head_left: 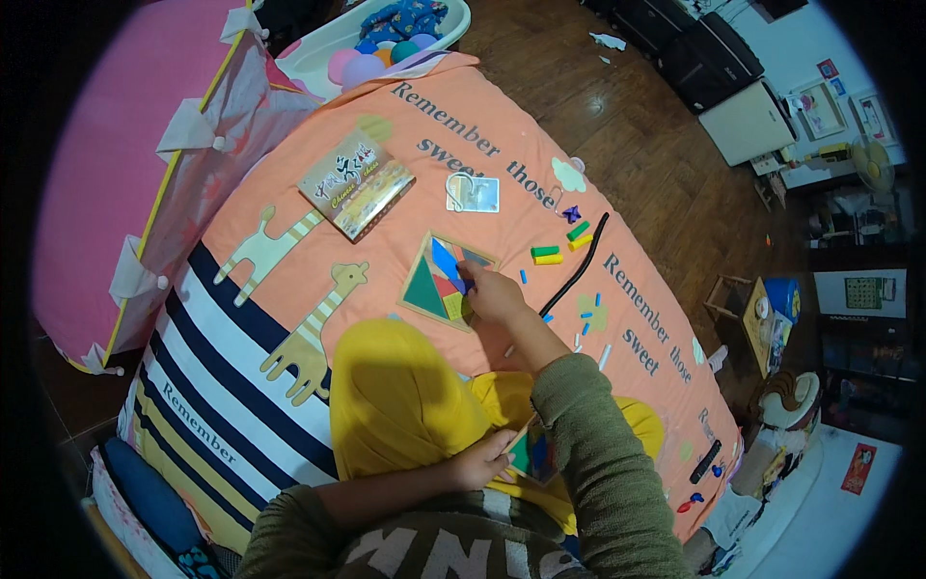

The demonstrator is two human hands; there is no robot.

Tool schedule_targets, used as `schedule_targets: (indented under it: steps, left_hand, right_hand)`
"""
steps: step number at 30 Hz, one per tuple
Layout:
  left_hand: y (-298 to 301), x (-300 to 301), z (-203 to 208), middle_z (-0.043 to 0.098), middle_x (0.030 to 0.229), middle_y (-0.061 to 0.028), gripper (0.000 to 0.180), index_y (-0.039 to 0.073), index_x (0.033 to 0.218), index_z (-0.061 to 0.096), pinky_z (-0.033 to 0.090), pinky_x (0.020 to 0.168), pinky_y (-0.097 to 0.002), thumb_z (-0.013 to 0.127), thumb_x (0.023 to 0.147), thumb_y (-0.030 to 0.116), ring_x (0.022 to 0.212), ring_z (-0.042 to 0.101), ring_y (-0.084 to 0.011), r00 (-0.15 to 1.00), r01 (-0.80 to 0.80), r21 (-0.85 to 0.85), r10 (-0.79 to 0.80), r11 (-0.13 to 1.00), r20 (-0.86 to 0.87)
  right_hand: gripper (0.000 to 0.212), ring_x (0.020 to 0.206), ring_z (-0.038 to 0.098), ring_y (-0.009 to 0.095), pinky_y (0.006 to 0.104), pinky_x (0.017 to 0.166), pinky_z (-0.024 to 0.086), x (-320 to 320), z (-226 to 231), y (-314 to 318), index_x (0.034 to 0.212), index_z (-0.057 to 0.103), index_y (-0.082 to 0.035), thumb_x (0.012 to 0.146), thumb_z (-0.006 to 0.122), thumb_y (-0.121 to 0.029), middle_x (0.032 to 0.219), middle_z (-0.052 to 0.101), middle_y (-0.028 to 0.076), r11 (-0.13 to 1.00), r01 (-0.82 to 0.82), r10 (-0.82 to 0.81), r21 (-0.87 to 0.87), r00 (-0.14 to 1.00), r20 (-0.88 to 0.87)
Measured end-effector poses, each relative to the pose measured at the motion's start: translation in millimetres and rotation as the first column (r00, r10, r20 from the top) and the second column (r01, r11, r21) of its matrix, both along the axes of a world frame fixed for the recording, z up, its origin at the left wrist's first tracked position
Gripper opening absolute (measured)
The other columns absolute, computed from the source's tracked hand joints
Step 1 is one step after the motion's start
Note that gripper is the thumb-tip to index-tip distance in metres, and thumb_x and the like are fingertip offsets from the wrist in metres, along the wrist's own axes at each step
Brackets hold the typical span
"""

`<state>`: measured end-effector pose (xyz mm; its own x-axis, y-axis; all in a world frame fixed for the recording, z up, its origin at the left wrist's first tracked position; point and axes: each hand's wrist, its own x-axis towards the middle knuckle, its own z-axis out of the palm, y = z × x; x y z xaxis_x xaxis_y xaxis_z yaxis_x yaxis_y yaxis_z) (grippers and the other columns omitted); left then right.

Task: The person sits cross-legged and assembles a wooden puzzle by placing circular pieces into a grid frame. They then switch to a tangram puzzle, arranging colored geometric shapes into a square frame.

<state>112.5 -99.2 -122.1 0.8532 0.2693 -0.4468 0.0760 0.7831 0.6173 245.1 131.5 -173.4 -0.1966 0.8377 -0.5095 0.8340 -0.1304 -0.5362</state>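
Observation:
A wooden-framed tangram puzzle (pixel 422 288) lies on the bed, with green, blue, red, yellow and grey pieces. My right hand (pixel 494 294) reaches over its right side, fingers bent down onto the pieces beside a blue one (pixel 445 259). Whatever sits under those fingertips is hidden. Low in front of me, my left hand (pixel 479 461) grips the edge of a second puzzle board (pixel 522 454), which shows green and blue parts. My right sleeve covers much of that board. My yellow-trousered legs are folded around it.
Beyond the puzzle lie a board-game box (pixel 357 186) and a clear packet (pixel 473 194). To the right are green and yellow cylinders (pixel 547 256), a black cord (pixel 584 267) and several small blue and white sticks (pixel 605 357). The bed's right edge (pixel 666 294) drops to wooden floor.

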Motion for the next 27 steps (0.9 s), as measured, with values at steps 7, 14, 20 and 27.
schedule_targets:
  steps: [7, 14, 20, 27]
  left_hand:
    - [-3.1, -0.6, 0.4, 0.045, 0.118, -0.0114, 0.039, 0.000, 0.141, 0.028, 0.056, 0.088, -0.0325, 0.035, 0.103, 0.008, 0.104, 0.056, -0.0189, 1.000, -0.011, 0.049, 0.011, 0.999, -0.009]
    - [-0.8, 0.5, -0.8, 0.044, 0.119, -0.0119, 0.036, 0.000, 0.138, 0.031, 0.056, 0.088, -0.0322, 0.035, 0.103, 0.006, 0.107, 0.056, -0.0200, 1.000, 0.011, 0.075, -0.011, 0.997, -0.004]
    - [2.5, 0.4, 4.1, 0.045, 0.119, -0.0120, 0.036, 0.000, 0.138, 0.030, 0.055, 0.089, -0.0328, 0.034, 0.102, 0.005, 0.108, 0.056, -0.0206, 1.000, 0.023, 0.061, -0.022, 0.998, -0.009]
    - [-0.1, 0.3, 3.5, 0.045, 0.118, -0.0114, 0.038, 0.001, 0.140, 0.029, 0.055, 0.089, -0.0340, 0.034, 0.102, 0.004, 0.107, 0.055, -0.0197, 1.000, 0.008, 0.072, -0.007, 0.997, -0.009]
  right_hand:
    - [0.047, 0.100, 0.065, 0.033, 0.0424, 0.082, 0.051, -7.1, -1.7, -5.3, 0.133, 0.051, -0.023, 0.087, 0.050, -0.012, 0.110, 0.068, 0.013, 0.999, -0.023, 0.023, -0.045, 1.000, 0.005]
    - [0.044, 0.103, 0.064, 0.033, 0.0409, 0.085, 0.050, 17.2, -3.3, -13.3, 0.131, 0.054, -0.021, 0.088, 0.051, -0.014, 0.113, 0.067, 0.015, 0.998, 0.060, -0.059, -0.002, 0.990, -0.127]
    - [0.048, 0.102, 0.064, 0.033, 0.0394, 0.085, 0.050, 18.6, 7.0, -24.3, 0.133, 0.054, -0.021, 0.086, 0.050, -0.010, 0.113, 0.067, 0.014, 0.999, 0.030, -0.036, -0.032, 0.981, -0.189]
    - [0.051, 0.105, 0.063, 0.031, 0.0385, 0.088, 0.049, 8.1, -11.7, -26.1, 0.134, 0.054, -0.018, 0.084, 0.050, -0.009, 0.115, 0.066, 0.014, 0.992, 0.012, -0.047, -0.126, 0.959, -0.281]
